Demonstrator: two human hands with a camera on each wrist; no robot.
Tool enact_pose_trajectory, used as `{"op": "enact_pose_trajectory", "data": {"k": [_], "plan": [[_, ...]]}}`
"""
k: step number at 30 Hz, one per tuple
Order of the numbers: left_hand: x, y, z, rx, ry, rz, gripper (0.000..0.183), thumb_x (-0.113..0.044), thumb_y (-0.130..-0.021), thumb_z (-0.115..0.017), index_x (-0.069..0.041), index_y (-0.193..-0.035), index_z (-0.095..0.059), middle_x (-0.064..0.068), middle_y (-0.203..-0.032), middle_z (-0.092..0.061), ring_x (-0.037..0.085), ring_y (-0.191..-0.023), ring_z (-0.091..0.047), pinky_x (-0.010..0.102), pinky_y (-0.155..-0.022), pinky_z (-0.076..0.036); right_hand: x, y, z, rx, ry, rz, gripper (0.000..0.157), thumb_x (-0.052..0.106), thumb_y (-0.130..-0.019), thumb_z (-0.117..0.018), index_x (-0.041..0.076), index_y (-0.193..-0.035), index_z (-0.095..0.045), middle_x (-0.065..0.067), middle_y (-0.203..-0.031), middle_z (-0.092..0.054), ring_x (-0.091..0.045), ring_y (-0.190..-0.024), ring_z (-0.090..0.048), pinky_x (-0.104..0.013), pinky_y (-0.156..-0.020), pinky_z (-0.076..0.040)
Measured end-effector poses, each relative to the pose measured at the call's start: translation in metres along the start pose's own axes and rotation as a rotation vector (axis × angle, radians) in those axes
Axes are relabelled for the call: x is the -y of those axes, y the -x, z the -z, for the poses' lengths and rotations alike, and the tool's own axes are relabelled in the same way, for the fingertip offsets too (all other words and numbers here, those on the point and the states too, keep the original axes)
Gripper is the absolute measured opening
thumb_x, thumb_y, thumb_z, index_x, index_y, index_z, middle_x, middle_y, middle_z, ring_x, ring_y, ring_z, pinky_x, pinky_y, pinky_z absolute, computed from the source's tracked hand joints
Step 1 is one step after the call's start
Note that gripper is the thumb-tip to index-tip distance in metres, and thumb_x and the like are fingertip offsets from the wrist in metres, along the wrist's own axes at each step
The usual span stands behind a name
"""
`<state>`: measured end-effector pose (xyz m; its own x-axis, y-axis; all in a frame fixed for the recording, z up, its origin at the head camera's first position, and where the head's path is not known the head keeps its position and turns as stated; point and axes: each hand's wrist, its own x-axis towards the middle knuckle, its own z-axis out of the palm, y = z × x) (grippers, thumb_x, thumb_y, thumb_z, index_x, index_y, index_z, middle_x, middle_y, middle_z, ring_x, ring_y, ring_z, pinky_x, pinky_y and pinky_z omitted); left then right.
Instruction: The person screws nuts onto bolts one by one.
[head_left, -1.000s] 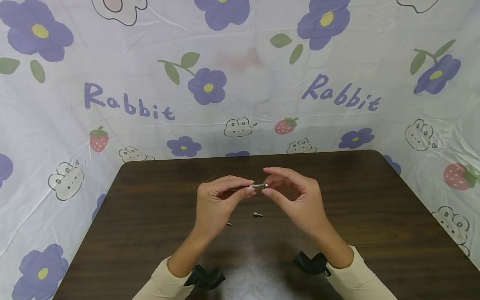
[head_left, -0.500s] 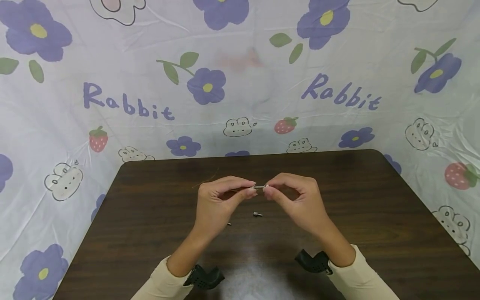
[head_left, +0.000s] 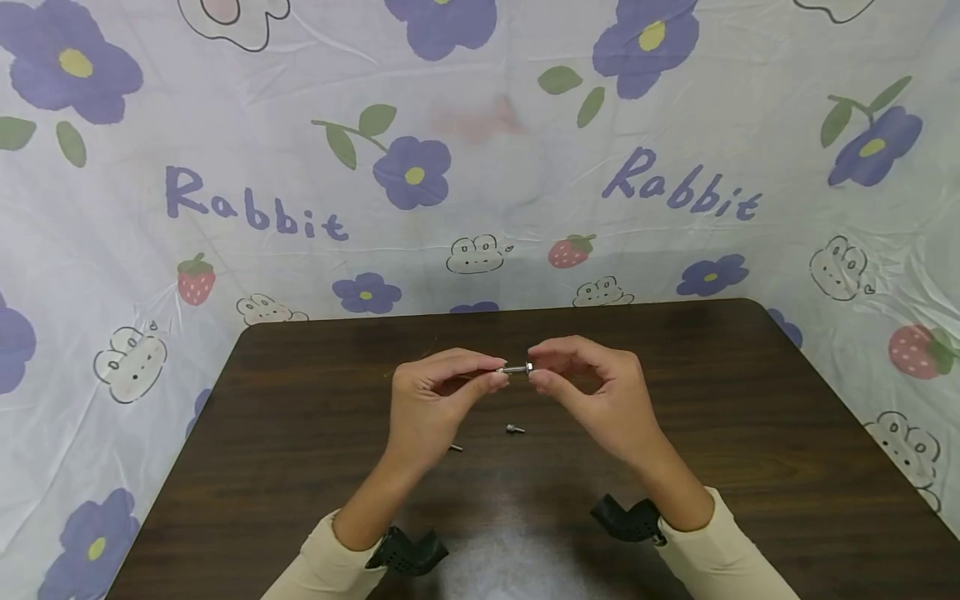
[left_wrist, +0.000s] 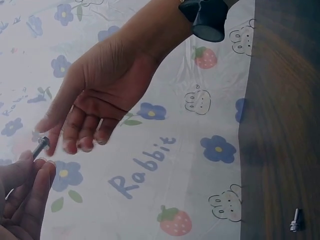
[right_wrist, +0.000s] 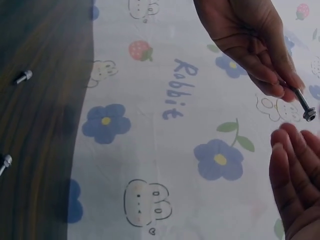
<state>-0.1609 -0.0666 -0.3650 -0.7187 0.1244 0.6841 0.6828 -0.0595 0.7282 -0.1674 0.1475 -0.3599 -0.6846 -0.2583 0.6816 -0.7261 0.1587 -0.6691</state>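
Note:
A slim silvery bolt point(head_left: 516, 369) is held level above the middle of the table. My left hand point(head_left: 431, 400) pinches its shank between thumb and fingers, hiding that end. The wider end of the bolt point(right_wrist: 309, 114), with a hex-shaped flanged piece on it, points toward my right hand point(head_left: 596, 387). My right thumb and forefinger are parted beside that end. In the right wrist view, the fingers of the right hand point(right_wrist: 300, 185) are apart from the bolt. The left wrist view also has the bolt point(left_wrist: 41, 144) standing out of the left fingertips.
On the dark wooden table point(head_left: 300, 467) lie a small bolt point(head_left: 515, 429) below the hands and another point(head_left: 456, 448), partly hidden by the left hand. A printed cloth point(head_left: 480, 192) hangs behind and along both sides. Each wrist carries a black mount point(head_left: 408, 552).
Half a second ago the right thumb and forefinger were closed on the bolt's wide end; now they have spread, exposing it. The left hand keeps its pinch, nearly still.

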Motion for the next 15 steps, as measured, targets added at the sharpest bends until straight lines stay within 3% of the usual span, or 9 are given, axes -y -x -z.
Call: {"op": "enact_pose_trajectory", "data": {"k": [4,9,15], "plan": [[0.0012,0.0001,0.0009,0.001,-0.016,0.002,0.013,0.003,-0.086,-0.078,0.002,-0.099,-0.078,0.009,-0.091,-0.076,0.021,-0.079,-0.074,0.035,-0.07,-0.062,0.0011,-0.0016,-0.0009,0.015,0.032,0.067,0.035,-0.009,-0.08,-0.081,0.008,-0.111,-0.077,-0.003,-0.095,-0.077,-0.015,-0.081,-0.073,-0.027,-0.073,-0.06],[0.0025,0.0004,0.0002,0.001,-0.013,0.009,0.014,0.002,-0.086,-0.078,0.0,-0.099,-0.079,0.008,-0.093,-0.076,0.021,-0.082,-0.073,0.035,-0.072,-0.062,0.0,-0.0019,-0.0031,0.002,0.034,0.119,0.031,-0.011,-0.079,-0.08,0.006,-0.105,-0.078,-0.006,-0.094,-0.077,-0.015,-0.079,-0.071,-0.025,-0.071,-0.059],[0.0047,0.0001,-0.0005,-0.001,-0.02,-0.005,0.013,0.003,-0.084,-0.08,0.0,-0.097,-0.08,0.007,-0.093,-0.075,0.021,-0.084,-0.071,0.035,-0.072,-0.062,-0.0001,-0.0008,-0.0042,0.017,0.035,0.067,0.017,-0.004,-0.087,-0.076,0.01,-0.098,-0.077,0.0,-0.088,-0.075,-0.014,-0.075,-0.071,-0.025,-0.068,-0.059]]}}
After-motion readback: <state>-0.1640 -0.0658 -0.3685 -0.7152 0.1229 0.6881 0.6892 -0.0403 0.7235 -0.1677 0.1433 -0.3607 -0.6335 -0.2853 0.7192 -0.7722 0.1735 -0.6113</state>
